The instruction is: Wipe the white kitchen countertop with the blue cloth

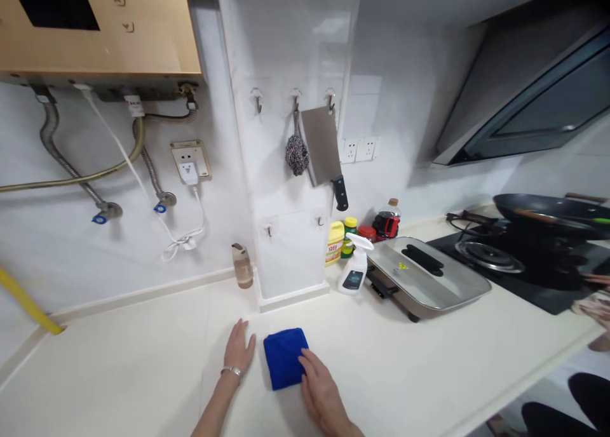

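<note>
A folded blue cloth [284, 359] lies on the white countertop [143, 361] in front of me. My right hand [321, 386] rests at the cloth's right edge, its fingertips touching the fabric and its fingers stretched out. To the left of the cloth, my left hand [239, 348] lies flat on the counter, apart from the cloth, with the fingers extended and a silvery band on the wrist. Behind my right hand stands a white spray bottle [352, 275]. A brownish translucent bottle [243, 267] stands against the wall beyond my left hand.
A lidded electric pan [429, 278] sits on the right, near the hob [524, 259] with a wok [548, 211]. A cleaver [322, 146] and a steel scourer [297, 154] hang from wall hooks. A yellow jug [334, 243] stands behind the spray bottle. Another person's hand [598, 279] shows far right.
</note>
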`<move>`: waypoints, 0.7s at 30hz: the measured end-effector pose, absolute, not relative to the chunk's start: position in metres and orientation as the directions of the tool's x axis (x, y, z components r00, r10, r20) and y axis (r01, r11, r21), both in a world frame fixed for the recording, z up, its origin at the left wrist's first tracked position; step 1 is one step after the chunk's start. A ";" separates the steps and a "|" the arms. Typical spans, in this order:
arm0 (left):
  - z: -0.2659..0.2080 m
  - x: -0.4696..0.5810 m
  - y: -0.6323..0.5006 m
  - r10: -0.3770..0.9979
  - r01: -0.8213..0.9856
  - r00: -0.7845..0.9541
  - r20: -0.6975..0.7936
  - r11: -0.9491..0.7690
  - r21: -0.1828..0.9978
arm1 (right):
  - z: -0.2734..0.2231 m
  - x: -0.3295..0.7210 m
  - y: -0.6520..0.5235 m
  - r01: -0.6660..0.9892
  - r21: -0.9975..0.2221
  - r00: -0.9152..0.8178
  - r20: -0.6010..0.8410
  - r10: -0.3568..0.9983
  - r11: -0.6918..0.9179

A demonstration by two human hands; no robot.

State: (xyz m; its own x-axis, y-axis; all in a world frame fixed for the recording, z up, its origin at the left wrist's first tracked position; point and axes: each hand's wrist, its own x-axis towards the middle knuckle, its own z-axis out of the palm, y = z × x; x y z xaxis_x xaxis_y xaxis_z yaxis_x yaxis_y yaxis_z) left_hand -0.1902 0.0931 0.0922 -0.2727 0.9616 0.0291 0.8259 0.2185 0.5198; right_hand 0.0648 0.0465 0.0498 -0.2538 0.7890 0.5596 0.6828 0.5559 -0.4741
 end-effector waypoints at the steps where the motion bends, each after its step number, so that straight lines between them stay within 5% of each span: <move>1: 0.090 -0.199 0.091 0.953 0.836 -0.300 0.028 0.249 0.489 | 0.057 0.052 0.053 0.680 -0.456 -0.303 0.538 0.787 0.574; 5: 0.078 -0.218 0.085 0.918 0.843 -0.396 0.012 0.358 0.400 | 0.082 0.015 0.075 0.703 -0.370 -0.515 0.322 0.794 0.607; 11: 0.057 -0.214 0.085 0.908 0.904 -0.417 0.035 0.411 0.123 | 0.082 0.021 0.097 0.717 -0.367 -0.576 0.166 0.800 0.592; 21: 0.054 -0.213 0.086 0.912 0.912 -0.409 0.037 0.409 -0.005 | 0.043 0.125 0.165 0.963 -0.195 -0.125 0.276 0.953 0.183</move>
